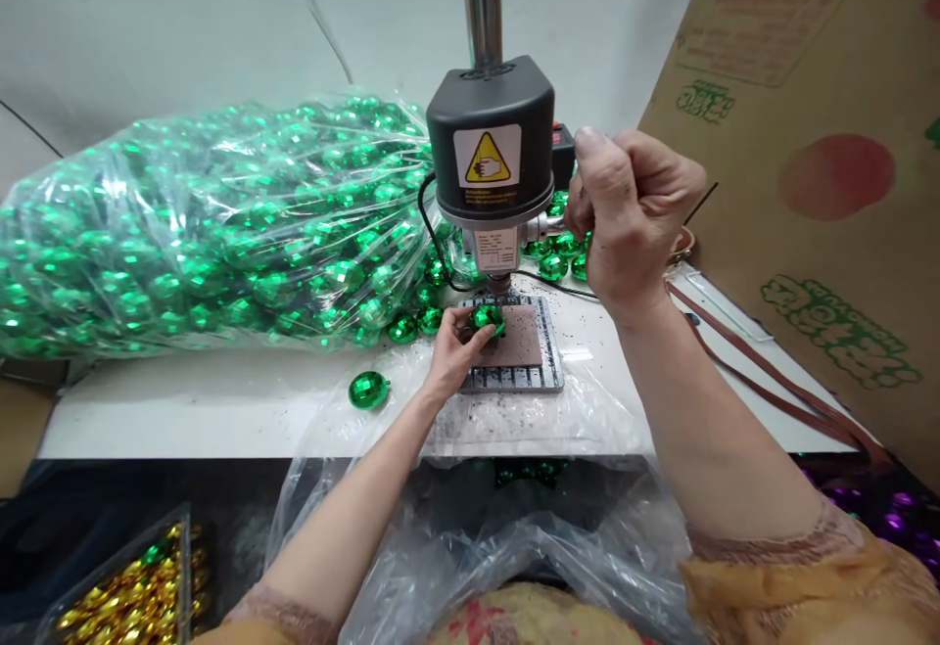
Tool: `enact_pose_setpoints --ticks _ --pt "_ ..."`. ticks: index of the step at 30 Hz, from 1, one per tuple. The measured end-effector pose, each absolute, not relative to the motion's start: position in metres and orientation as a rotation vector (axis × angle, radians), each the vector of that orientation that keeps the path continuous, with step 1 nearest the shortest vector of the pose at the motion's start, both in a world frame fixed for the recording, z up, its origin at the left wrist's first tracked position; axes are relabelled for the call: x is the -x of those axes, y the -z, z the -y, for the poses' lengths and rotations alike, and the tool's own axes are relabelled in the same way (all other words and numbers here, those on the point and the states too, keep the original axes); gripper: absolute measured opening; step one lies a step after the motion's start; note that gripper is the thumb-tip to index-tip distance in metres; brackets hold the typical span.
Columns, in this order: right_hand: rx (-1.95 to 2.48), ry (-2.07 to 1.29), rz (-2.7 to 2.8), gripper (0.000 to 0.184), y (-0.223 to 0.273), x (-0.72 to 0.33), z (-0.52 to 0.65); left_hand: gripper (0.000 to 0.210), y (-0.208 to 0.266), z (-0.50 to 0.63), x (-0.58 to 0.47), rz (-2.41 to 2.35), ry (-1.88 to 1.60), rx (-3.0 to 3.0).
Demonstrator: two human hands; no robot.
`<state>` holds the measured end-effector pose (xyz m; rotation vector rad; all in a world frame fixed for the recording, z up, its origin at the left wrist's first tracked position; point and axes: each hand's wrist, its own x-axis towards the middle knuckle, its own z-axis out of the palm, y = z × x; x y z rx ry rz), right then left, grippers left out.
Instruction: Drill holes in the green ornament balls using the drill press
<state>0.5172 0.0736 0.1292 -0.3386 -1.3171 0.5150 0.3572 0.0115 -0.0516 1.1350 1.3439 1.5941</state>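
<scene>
My left hand [456, 351] pinches a shiny green faceted ball [487, 319] just under the spindle of a small black drill press [491, 136]. Beneath the ball, a brown board [518, 337] lies on the slotted metal base [550, 381]. Raised at the right of the machine's head, my right hand [635, 205] is closed in a fist around the press's feed handle; most of the handle is hidden by the fingers. One loose green ball [368, 391] rests on the white table to the left of my left hand.
A large clear plastic bag [220, 224] full of green balls fills the left back. More green balls [554, 263] lie behind the press. A cardboard box [808, 185] stands at the right. Plastic sheeting [514, 547] hangs over the table's front edge. Gold balls [132, 586] sit lower left.
</scene>
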Motion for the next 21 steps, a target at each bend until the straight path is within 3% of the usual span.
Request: enact_pose_setpoints --ticks 12,21 --pt "0.417 -0.475 1.328 0.053 -0.1271 -0.5169 -0.0747 0.062 0.0561 -0.0170 -0.3588 -1.421 -1.442 -1.390" --pt "0.421 -0.481 1.328 0.053 -0.1294 -0.5177 -0.0707 0.052 0.0541 -0.0132 -0.3659 -1.484 -1.418 -1.558"
